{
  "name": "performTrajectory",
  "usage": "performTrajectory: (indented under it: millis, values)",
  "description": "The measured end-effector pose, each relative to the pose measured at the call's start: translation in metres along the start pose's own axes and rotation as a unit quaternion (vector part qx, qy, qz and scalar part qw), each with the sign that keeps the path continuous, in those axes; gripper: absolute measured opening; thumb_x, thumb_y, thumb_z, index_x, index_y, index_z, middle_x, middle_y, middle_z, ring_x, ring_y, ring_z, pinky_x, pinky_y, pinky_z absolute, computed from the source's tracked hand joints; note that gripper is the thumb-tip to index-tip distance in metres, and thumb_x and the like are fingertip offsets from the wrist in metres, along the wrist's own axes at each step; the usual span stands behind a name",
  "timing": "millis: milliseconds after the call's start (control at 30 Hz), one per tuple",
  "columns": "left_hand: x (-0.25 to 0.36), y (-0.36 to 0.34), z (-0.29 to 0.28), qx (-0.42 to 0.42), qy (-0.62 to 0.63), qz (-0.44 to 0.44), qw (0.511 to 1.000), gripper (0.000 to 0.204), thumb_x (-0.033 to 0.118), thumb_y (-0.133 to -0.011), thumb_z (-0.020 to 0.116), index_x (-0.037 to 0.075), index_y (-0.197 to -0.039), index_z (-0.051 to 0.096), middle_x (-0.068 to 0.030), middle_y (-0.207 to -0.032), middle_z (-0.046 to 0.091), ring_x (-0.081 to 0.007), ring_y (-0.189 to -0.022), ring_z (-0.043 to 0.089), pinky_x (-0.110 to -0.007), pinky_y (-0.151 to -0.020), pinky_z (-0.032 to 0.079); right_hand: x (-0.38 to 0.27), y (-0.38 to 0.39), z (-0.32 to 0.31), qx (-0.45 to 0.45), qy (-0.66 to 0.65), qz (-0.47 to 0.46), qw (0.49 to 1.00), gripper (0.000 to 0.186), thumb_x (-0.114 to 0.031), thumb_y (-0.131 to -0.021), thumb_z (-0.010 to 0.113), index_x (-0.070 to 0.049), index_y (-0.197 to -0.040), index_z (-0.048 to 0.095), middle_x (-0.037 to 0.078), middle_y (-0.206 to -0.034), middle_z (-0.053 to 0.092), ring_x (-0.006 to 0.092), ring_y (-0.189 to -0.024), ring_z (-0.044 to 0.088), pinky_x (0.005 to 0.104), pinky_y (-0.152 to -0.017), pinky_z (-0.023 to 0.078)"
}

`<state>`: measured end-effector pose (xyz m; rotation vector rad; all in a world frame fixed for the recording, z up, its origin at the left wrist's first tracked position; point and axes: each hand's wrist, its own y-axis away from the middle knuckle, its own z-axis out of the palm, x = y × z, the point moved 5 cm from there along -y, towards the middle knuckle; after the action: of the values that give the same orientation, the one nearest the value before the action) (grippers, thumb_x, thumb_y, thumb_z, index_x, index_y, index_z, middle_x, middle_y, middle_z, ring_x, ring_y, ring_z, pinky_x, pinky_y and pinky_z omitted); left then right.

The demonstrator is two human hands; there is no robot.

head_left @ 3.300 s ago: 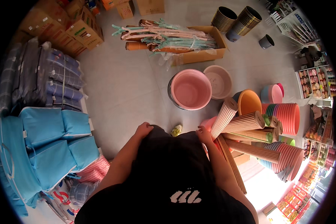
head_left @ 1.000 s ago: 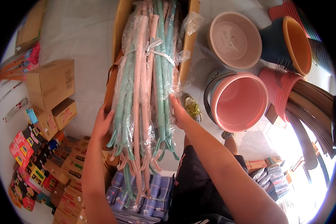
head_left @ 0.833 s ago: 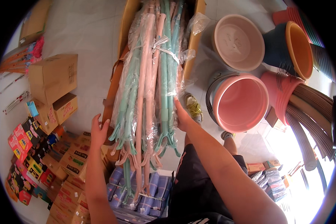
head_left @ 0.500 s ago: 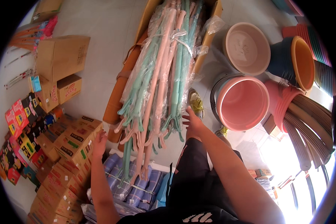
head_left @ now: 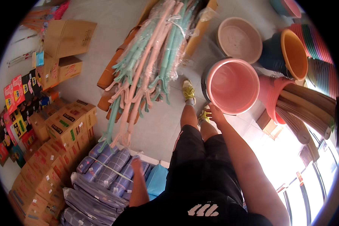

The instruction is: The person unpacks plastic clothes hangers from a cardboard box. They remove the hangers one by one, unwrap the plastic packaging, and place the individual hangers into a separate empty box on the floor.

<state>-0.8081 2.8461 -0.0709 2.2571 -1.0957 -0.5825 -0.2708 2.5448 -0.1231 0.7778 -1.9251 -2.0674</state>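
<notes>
Now off the wrapped poles (head_left: 150, 49), the left hand (head_left: 136, 162) is lower centre-left, the right hand (head_left: 216, 113) centre-right near the pink tub (head_left: 232, 86).

Two hands (head_left: 136, 164), two shoes (head_left: 188, 90), one pale basin (head_left: 239, 40), one pink bucket (head_left: 234, 86) near right hand (head_left: 216, 115).

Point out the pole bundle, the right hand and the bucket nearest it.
Pole bundle (head_left: 151, 54), head view: wrapped shafts near its middle.
Right hand (head_left: 216, 114), head view: middle of the hand.
Bucket (head_left: 233, 86), head view: its pink inside.
</notes>
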Motion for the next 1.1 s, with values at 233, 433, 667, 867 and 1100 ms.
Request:
performTrajectory:
  millis: [233, 433, 667, 867, 1100]
  values:
    - [0.385, -0.265, -0.212, 0.112, 0.434, 0.12, 0.886, 0.041, 0.023, -0.086, 0.062, 0.001, -0.12, 0.055, -0.0203, -0.114, 0.06, -0.0375, -0.11, 0.054, -0.044, -0.094, 0.043, 0.12, 0.022, -0.07, 0.054, 0.075, -0.031, 0.995, 0.046, -0.039, -0.096, 0.048, -0.003, -0.124, 0.054, 0.011, -0.1, 0.065, 0.018, -0.082, 0.063, 0.0308, -0.069, 0.048]
    - [0.463, -0.501, -0.279, 0.298, 0.203, 0.147, 0.921, 0.046, 0.012, -0.08, 0.063, -0.007, -0.12, 0.048, -0.0228, -0.118, 0.054, -0.0378, -0.11, 0.054, -0.042, -0.091, 0.047, 0.189, 0.034, -0.109, 0.13, 0.041, 0.031, 0.99, 0.04, -0.03, -0.094, 0.05, -0.002, -0.122, 0.054, 0.01, -0.099, 0.066, 0.017, -0.085, 0.064, 0.03, -0.071, 0.049]
    - [0.494, -0.565, -0.287, 0.257, 0.065, 0.087, 0.96, 0.007, 0.01, -0.08, 0.059, 0.005, -0.084, 0.058, -0.0136, -0.082, 0.067, -0.0302, -0.077, 0.069, -0.039, -0.064, 0.056, 0.208, 0.014, -0.08, 0.115, -0.001, 0.076, 0.99, 0.039, -0.025, -0.092, 0.052, -0.001, -0.124, 0.053, 0.012, -0.1, 0.066, 0.0171, -0.085, 0.063, 0.0294, -0.072, 0.049]
    - [0.499, -0.572, -0.29, 0.22, 0.125, 0.081, 0.964, 0.011, 0.009, -0.081, 0.056, 0.001, -0.087, 0.061, -0.0191, -0.08, 0.068, -0.0336, -0.077, 0.069, -0.043, -0.068, 0.056, 0.163, -0.006, -0.044, 0.065, -0.029, 0.035, 0.997, 0.036, -0.022, -0.093, 0.052, -0.002, -0.123, 0.054, 0.01, -0.1, 0.066, 0.0159, -0.086, 0.063, 0.028, -0.074, 0.049]
    - [0.498, -0.587, -0.301, 0.128, 0.114, 0.096, 0.98, 0.013, 0.008, -0.082, 0.055, 0.0, -0.087, 0.065, -0.0203, -0.083, 0.069, -0.034, -0.077, 0.069, -0.043, -0.067, 0.056, 0.137, -0.011, -0.06, 0.082, 0.005, 0.004, 0.997, 0.037, -0.023, -0.092, 0.052, -0.002, -0.123, 0.053, 0.01, -0.102, 0.066, 0.0166, -0.087, 0.063, 0.0292, -0.075, 0.049]
